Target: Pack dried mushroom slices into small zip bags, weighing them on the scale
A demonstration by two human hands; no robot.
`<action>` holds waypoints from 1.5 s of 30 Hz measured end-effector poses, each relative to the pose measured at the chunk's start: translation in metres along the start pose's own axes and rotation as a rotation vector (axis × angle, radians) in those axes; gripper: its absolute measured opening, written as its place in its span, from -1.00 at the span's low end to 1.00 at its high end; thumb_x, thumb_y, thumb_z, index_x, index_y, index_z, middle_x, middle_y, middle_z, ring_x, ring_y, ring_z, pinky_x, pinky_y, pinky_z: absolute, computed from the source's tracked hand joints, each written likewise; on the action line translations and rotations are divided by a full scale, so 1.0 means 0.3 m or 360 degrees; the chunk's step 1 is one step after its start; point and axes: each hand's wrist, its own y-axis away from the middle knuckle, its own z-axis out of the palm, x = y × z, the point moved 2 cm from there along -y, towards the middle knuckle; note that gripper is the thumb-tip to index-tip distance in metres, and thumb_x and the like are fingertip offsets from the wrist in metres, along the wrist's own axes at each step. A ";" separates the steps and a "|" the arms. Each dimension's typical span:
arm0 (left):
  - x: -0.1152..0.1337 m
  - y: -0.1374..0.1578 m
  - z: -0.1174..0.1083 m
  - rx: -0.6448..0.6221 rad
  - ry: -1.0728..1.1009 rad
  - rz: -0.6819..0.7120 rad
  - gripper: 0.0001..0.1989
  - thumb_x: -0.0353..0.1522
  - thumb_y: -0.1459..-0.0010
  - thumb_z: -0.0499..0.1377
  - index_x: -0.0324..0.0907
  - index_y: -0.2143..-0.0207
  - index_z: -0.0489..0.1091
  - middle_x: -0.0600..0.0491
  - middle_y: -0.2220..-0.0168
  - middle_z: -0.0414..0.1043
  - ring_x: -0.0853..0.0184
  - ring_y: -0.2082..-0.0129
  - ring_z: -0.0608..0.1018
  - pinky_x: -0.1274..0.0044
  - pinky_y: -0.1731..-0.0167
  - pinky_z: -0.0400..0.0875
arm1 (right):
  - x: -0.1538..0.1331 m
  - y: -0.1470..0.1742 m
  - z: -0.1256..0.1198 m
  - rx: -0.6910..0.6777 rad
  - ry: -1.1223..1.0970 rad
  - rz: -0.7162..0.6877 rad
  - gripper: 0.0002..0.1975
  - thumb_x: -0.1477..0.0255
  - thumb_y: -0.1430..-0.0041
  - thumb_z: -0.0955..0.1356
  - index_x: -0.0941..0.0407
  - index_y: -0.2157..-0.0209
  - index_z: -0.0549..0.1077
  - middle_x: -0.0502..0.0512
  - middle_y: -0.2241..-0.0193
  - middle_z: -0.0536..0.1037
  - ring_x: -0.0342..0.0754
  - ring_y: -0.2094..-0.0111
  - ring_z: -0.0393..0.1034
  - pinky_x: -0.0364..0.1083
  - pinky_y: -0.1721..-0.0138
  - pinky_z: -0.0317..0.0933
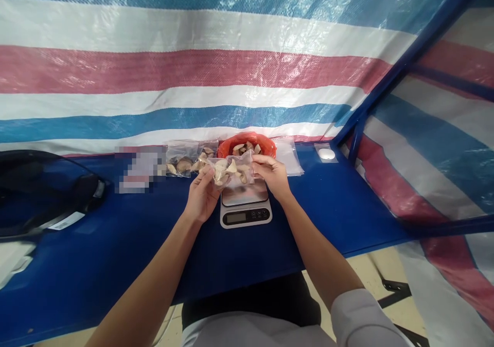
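Observation:
Between my two hands is a clear zip bag (232, 170) with pale, dried-looking slices in it, perhaps mushroom. My left hand (201, 195) pinches its left end, and my right hand (272, 175) grips the top right corner. Right below the bag stands a kitchen scale (247, 217) with a steel plate and a small display; the bag covers part of the plate. Behind it, a red plastic bag (247, 137) lies open with more slices inside. Filled clear bags (181, 164) rest to the left of my left hand.
Flat clear bags (288, 157) lie right of the red bag, and a white rounded object (326, 153) is farther right. A black item with a strap (87, 195) and a white box (13, 259) occupy the left of the blue table (347, 208). Striped sheeting (193, 69) rises behind.

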 end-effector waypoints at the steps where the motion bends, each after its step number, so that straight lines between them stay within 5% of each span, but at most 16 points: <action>1: 0.000 0.001 0.000 0.0004 -0.0017 -0.0003 -0.68 -0.27 0.03 0.47 -0.18 0.23 0.55 0.01 0.17 0.63 0.28 0.25 0.65 0.48 0.22 0.59 | 0.002 0.000 -0.001 0.0003 -0.0003 0.0017 -0.56 0.14 0.12 0.55 0.09 0.22 0.61 0.07 0.22 0.68 0.04 0.19 0.57 0.02 0.20 0.54; 9: 0.014 -0.017 -0.046 0.0221 -0.0371 0.0356 -0.65 -0.21 0.15 0.50 -0.18 0.34 0.54 0.08 0.34 0.55 0.39 0.34 0.57 0.56 0.28 0.51 | 0.004 -0.004 -0.016 0.0045 -0.0013 0.0076 -0.60 0.18 0.14 0.55 0.08 0.25 0.62 0.06 0.24 0.67 0.02 0.25 0.57 -0.03 0.32 0.53; 14: 0.066 -0.001 -0.076 0.0362 -0.1001 0.0883 -0.65 -0.17 0.00 0.40 -0.18 0.22 0.54 0.02 0.25 0.57 0.31 0.25 0.58 0.45 0.13 0.49 | 0.005 -0.005 -0.014 0.0000 -0.0007 0.0062 -0.57 0.15 0.18 0.56 0.09 0.26 0.62 0.08 0.20 0.68 0.04 0.22 0.57 -0.02 0.30 0.54; 18: 0.118 0.040 -0.035 0.0257 -0.1517 0.1156 -0.76 -0.20 -0.10 0.33 -0.14 0.22 0.58 0.02 0.22 0.56 0.30 0.27 0.56 0.45 0.11 0.45 | -0.013 -0.020 -0.006 -0.0120 0.0082 -0.0042 -0.55 0.13 0.17 0.57 0.09 0.24 0.63 0.10 0.21 0.69 0.04 0.19 0.58 0.02 0.19 0.54; 22: 0.135 0.042 0.057 -0.0093 -0.1581 0.1014 -0.83 -0.29 -0.02 0.39 -0.09 0.28 0.63 0.06 0.35 0.59 0.32 0.41 0.51 0.50 0.20 0.41 | -0.048 -0.043 0.013 -0.0360 0.0127 -0.0078 -0.54 0.17 0.11 0.56 0.09 0.16 0.61 0.14 0.16 0.68 0.08 0.14 0.58 0.08 0.15 0.55; 27: 0.142 -0.013 0.142 -0.0308 -0.1720 0.0783 -0.89 -0.29 -0.02 0.36 -0.12 0.39 0.63 0.04 0.40 0.62 0.28 0.45 0.54 0.51 0.32 0.38 | -0.087 -0.076 0.035 -0.0501 0.0153 0.0014 -0.53 0.23 0.12 0.56 0.06 0.13 0.59 0.13 0.13 0.65 0.10 0.13 0.57 0.02 0.35 0.58; 34: 0.169 -0.083 0.161 -0.0337 -0.2084 0.0565 -0.77 -0.19 -0.13 0.27 -0.13 0.45 0.59 0.07 0.51 0.58 0.27 0.47 0.56 0.51 0.39 0.34 | -0.123 -0.117 0.056 -0.0624 0.0208 0.0107 -0.61 0.32 0.06 0.54 0.06 0.13 0.59 0.10 0.10 0.64 0.05 0.13 0.58 -0.05 0.35 0.57; 45: 0.141 -0.201 0.107 -0.0359 -0.1415 -0.0060 -0.65 -0.11 -0.03 0.39 -0.21 0.57 0.58 -0.05 0.57 0.56 0.31 0.61 0.52 0.53 0.60 0.36 | -0.138 -0.168 0.054 -0.0809 0.0166 0.0338 -0.61 0.35 0.01 0.55 0.06 0.09 0.61 0.07 0.19 0.67 -0.02 0.18 0.58 -0.04 0.22 0.57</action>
